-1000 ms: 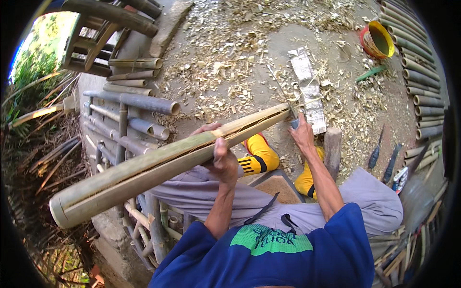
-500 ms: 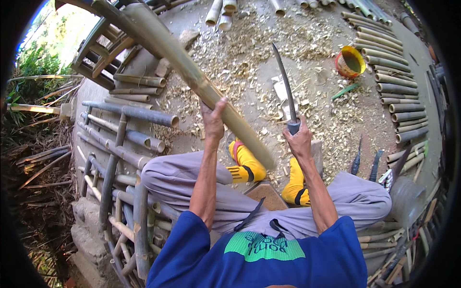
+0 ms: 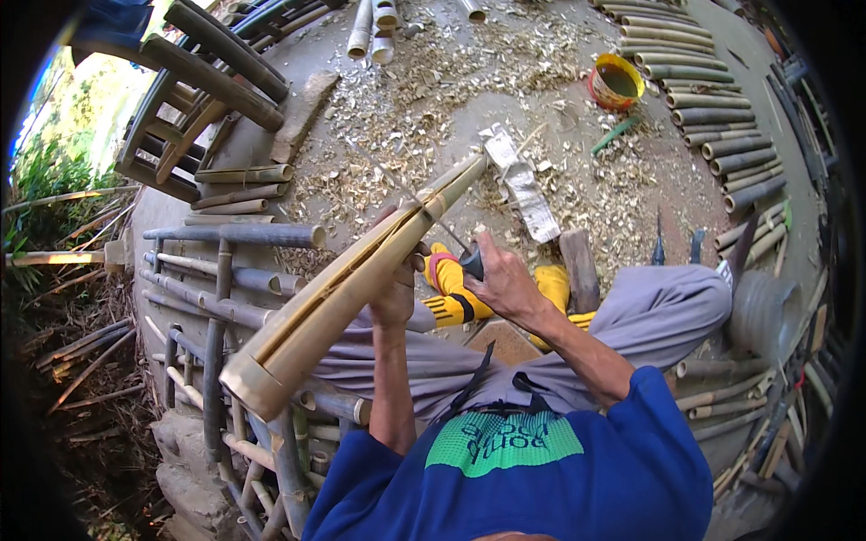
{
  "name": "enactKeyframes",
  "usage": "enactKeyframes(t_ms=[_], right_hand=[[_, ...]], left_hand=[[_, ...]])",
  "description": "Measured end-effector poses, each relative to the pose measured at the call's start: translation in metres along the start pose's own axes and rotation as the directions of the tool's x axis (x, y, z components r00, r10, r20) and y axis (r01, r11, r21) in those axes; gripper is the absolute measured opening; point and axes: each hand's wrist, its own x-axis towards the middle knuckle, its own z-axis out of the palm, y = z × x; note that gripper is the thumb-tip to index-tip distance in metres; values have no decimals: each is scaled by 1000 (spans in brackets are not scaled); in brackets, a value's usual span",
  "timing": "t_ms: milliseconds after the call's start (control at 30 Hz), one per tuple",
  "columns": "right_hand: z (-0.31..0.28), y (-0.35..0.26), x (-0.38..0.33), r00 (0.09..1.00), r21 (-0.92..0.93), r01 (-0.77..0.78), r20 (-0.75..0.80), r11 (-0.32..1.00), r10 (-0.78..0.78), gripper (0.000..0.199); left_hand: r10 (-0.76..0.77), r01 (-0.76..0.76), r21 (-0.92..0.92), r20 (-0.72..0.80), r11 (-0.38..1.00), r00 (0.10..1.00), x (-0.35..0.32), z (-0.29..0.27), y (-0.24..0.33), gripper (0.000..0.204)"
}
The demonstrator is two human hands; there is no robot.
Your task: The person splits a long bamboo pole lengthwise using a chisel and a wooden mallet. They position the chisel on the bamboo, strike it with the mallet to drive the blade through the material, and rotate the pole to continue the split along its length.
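A thick bamboo pole (image 3: 325, 311) slants from the lower left up to the right, with a long split running along its upper face. My left hand (image 3: 394, 293) is closed around its underside, the fingers partly hidden by the pole. In my right hand (image 3: 507, 281) is the dark handle of a machete (image 3: 451, 232). Its thin blade crosses the pole at the split near the narrower end, and its tip shows beyond on the far side. Whether the blade sits inside the split or just on it, I cannot tell.
Wood shavings (image 3: 433, 99) cover the ground ahead. A chopped pale block (image 3: 523, 185) lies past my feet in yellow socks (image 3: 456, 302). Farther right stand a red-yellow bucket (image 3: 616, 81) and a row of bamboo pieces (image 3: 708, 117). Bamboo frames (image 3: 221, 270) crowd the left.
The bamboo pole has swung round, its thick end now at the lower left and its split face showing. My right hand has moved left, bringing the machete blade across the pole.
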Motion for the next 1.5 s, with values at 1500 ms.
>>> enactKeyframes(t_ms=[1500], right_hand=[[5,-12,13,982,27,80,168,996,-83,38]], left_hand=[[255,-138,598,-115,789,960,-28,1,16,51]])
